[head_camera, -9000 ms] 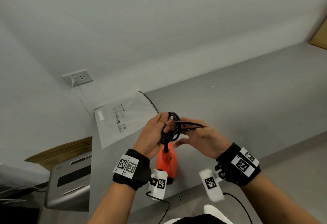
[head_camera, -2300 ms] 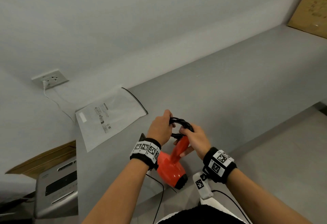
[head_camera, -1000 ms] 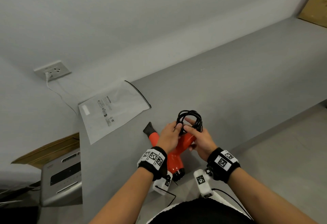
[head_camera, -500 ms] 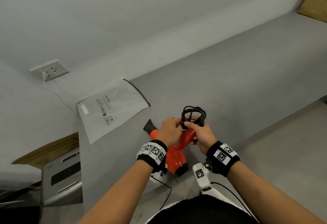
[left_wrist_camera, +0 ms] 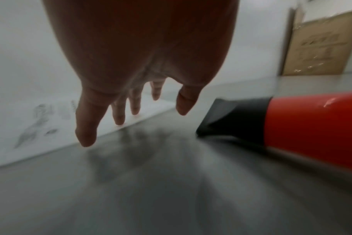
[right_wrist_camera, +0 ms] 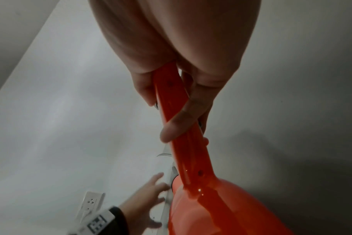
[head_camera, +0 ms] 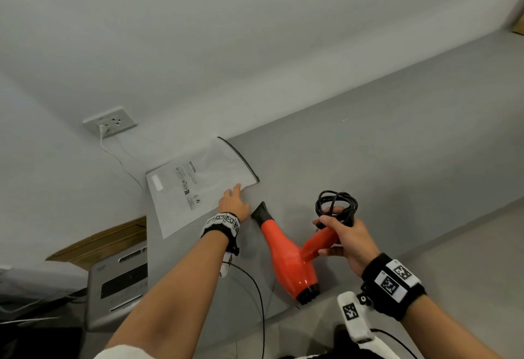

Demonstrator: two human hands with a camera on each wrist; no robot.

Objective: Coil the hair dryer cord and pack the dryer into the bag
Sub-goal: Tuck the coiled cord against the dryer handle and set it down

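A person's left hand (head_camera: 234, 202), fingers straight and spread and holding nothing, reaches over the near edge of a flat white bag (head_camera: 192, 185) on a grey counter (head_camera: 397, 146). Whether it touches the bag is unclear. The right hand (head_camera: 347, 238) grips the handle of an orange dryer (head_camera: 286, 259) together with the coiled black cord (head_camera: 336, 205). The dryer's nozzle points toward the bag, just beside the left wrist. To do this step well, the left hand should probably lift one layer at the bag's dark-edged mouth and hold it wide, while the right hand clamps the coil against springing loose. The bag lies flat and looks empty.
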